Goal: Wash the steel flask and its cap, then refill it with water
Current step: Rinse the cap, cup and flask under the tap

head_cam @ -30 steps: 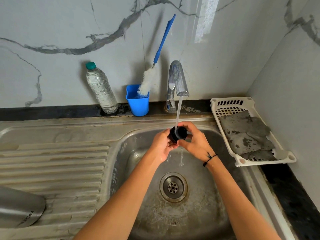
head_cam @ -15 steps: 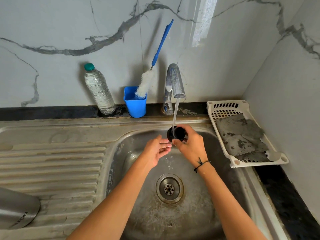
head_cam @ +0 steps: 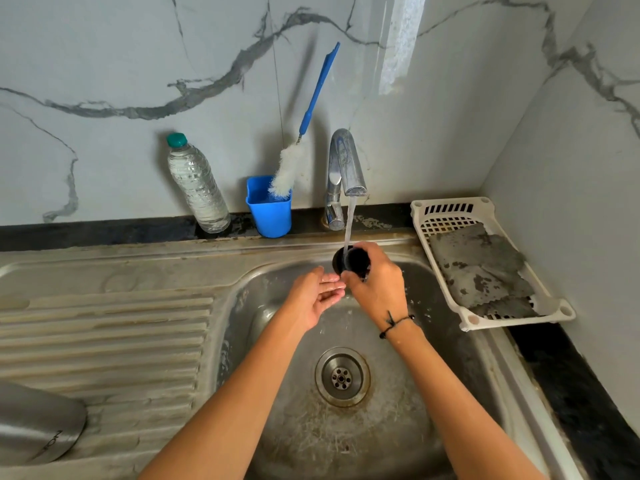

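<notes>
Now I see the right hand gripping the small round black cap under running tap water; the left hand waits beside, fingers straight

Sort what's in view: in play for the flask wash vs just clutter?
In play: black cap gripped by right hand; open left hand; running tap; sink; steel flask.

Clutter: plastic bottle; bottle brush; blue cup; white tray.

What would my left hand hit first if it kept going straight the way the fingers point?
Probably your right hand: the left hand points its open fingers right at it, just under the black cap. They look almost touching, though depth is unclear.
</notes>
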### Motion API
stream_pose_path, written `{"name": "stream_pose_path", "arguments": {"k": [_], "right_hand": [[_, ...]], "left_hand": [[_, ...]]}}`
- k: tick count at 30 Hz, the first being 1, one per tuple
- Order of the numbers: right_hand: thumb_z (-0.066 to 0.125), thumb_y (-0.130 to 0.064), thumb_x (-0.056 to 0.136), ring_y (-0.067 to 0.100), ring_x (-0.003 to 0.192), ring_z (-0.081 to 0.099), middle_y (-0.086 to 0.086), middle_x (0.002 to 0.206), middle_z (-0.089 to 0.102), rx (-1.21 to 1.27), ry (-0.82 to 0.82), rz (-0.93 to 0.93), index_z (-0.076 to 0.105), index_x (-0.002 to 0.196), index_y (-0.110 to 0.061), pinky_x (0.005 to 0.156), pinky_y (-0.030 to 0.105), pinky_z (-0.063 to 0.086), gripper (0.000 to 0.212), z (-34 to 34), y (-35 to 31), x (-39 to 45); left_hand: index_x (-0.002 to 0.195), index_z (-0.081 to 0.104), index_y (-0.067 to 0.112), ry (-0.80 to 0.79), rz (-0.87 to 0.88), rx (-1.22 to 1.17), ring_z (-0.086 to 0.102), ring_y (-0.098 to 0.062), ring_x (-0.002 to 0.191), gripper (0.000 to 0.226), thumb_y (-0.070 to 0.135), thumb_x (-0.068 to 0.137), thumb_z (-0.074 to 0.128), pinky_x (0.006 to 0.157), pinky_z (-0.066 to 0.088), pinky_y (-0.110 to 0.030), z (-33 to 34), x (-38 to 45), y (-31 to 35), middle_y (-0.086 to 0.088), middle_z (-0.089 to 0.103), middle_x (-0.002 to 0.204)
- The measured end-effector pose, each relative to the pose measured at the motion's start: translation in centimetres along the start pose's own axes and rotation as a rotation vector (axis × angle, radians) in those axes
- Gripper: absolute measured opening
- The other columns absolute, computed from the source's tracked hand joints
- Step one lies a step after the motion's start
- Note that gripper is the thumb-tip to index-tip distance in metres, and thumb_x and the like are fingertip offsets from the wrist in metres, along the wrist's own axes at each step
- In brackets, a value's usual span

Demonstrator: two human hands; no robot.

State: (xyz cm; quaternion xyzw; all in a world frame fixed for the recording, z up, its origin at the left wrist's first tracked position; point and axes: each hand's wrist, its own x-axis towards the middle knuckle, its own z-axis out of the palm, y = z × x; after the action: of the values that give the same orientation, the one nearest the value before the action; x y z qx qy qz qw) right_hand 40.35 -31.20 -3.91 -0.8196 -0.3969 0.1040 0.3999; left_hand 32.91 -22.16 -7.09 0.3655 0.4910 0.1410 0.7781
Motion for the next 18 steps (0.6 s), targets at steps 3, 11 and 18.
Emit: {"name": "stream_pose_path", "arguments": {"k": [3,11,18], "right_hand": [[0.069,-0.013,0.077,0.025,0.099,0.061,0.008,0.105,0.066,-0.134,-0.145,0.086,0.058,0.115,-0.014,0.078,0.027,0.045,0.040,0.0,0.7,-0.1],[0.066,-0.011,0.079,0.027,0.098,0.060,0.008,0.105,0.064,-0.168,-0.156,0.026,0.056,0.113,-0.012,0.077,0.028,0.043,0.035,0.6,0.9,-0.8],[0.066,-0.009,0.078,0.027,0.099,0.061,0.008,0.106,0.065,-0.144,-0.149,0.028,0.056,0.114,-0.011,0.080,0.031,0.046,0.038,0.9,1.4,-1.0]], "left_hand": [[0.090,0.056,-0.001,0.004,-0.017,-0.031,0.059,-0.027,0.092,0.032,0.020,0.103,0.034,0.095,0.045,-0.040,0.0,0.0,-0.3,-0.017,0.062,0.091],[0.097,0.055,0.002,0.024,-0.025,-0.037,0.060,-0.023,0.081,0.022,0.016,0.101,0.038,0.080,0.047,-0.037,0.4,-0.2,-0.6,-0.015,0.062,0.091],[0.085,0.055,0.000,0.043,-0.034,-0.028,0.057,-0.029,0.094,0.032,0.016,0.102,0.033,0.092,0.045,-0.038,-0.2,-0.2,-0.9,-0.018,0.060,0.087]]}}
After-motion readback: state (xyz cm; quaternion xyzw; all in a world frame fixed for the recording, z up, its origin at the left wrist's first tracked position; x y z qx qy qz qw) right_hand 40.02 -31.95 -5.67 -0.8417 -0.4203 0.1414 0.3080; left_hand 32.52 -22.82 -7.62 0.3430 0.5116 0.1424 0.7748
